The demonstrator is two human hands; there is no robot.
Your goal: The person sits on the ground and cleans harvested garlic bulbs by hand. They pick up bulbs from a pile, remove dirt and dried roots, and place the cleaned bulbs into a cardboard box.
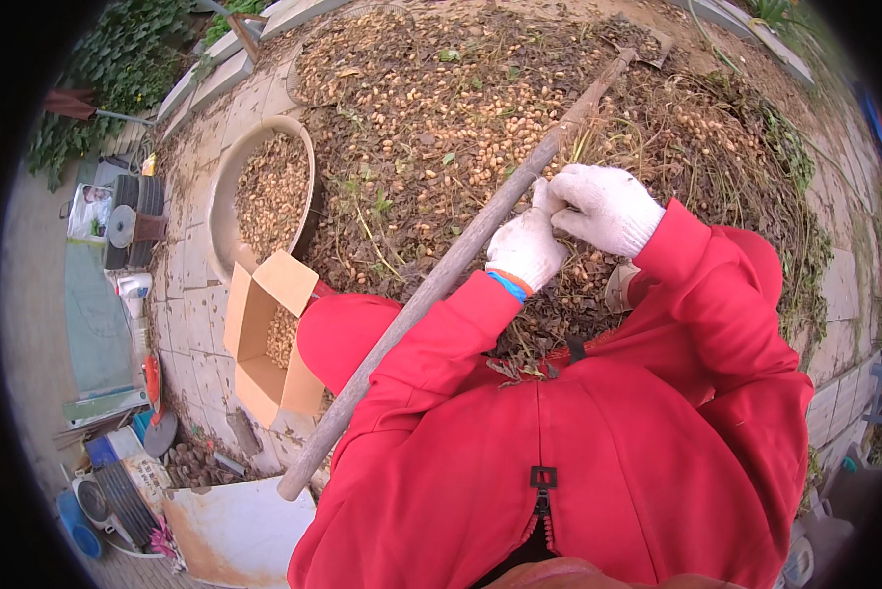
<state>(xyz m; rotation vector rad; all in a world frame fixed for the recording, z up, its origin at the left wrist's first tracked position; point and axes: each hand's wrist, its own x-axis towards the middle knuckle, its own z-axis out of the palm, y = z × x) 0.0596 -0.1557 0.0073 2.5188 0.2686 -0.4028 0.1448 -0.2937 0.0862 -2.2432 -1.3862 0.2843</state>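
My left hand (527,249), in a white knit glove with blue and orange at the cuff, meets my right hand (604,209) over a heap of peanuts and dry plant matter (477,140). The right hand wears a matching glove, its fingers bent in towards the left fingertips. Whatever lies between the fingers is too small or hidden to make out. Just beyond the right hand are dry peanut stems (625,140). A long wooden handle (455,258) runs diagonally past my left hand and over my left leg, with a metal tool head (654,51) at its far end.
To the left stand a round basin (223,199) of peanuts and an open cardboard box (260,375) with peanuts inside. Pulled vines (765,147) lie along the heap's right side. Paving slabs (190,294), a rusty white panel (242,530) and stacked household items (124,486) are farther left.
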